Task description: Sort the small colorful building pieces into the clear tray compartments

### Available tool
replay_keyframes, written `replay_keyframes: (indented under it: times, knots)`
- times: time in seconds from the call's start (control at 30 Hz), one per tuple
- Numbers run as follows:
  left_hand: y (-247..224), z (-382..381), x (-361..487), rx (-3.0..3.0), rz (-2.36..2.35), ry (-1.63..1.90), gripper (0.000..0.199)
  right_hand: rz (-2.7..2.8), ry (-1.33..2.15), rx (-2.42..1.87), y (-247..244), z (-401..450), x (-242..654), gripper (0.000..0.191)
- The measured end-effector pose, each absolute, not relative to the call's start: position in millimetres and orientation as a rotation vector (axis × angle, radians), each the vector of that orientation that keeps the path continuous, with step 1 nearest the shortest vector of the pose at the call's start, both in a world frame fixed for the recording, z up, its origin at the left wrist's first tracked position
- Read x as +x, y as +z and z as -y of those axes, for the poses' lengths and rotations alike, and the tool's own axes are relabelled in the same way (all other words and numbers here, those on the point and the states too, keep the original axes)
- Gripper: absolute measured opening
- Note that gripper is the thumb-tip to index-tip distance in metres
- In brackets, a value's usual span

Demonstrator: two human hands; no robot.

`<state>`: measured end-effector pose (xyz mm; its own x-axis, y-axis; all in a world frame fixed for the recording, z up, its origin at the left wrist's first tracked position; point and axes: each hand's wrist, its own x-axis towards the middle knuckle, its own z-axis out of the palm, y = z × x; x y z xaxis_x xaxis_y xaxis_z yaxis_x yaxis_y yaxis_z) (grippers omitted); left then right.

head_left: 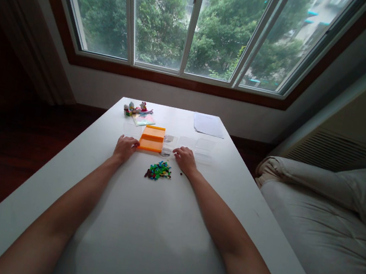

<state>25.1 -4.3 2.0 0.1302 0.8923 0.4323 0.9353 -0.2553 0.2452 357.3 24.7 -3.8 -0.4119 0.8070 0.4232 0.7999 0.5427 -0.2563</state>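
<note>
A two-section orange tray [151,143] lies on the white table. My left hand [126,147] is at its left side, with the fingertips closed on the near left corner. Right of the tray sits a clear plastic box [169,146], faint against the table. My right hand [185,157] rests just beyond that box, fingers a little bent and apart, with nothing visible in them. Between my hands and nearer to me is a pile of small green, blue and brown building bricks [159,171]. One tiny dark piece [181,174] lies by my right wrist.
More clear plastic containers [205,148] stand right of my right hand. Small assembled toy figures [135,109] and a shiny colourful sheet [144,120] are at the far left. White paper [209,125] lies at the far right. A covered sofa [324,216] flanks the table [152,235].
</note>
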Motion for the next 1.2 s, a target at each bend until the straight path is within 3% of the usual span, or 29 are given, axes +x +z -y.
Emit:
replay_keyframes:
  times: [0.77,1.0,1.2]
  knots:
    - [2,7,28,-2.296,1.866,-0.762,0.021,2.267,0.020,-1.285,-4,-24,358,0.024]
    - [2,8,29,-2.271,1.894,-0.786,0.032,2.219,0.050,-1.249,1,-21,364,0.031]
    - [-1,8,26,-2.272,1.841,-0.811,0.034,2.124,-0.002,-1.272,13,-30,390,0.016]
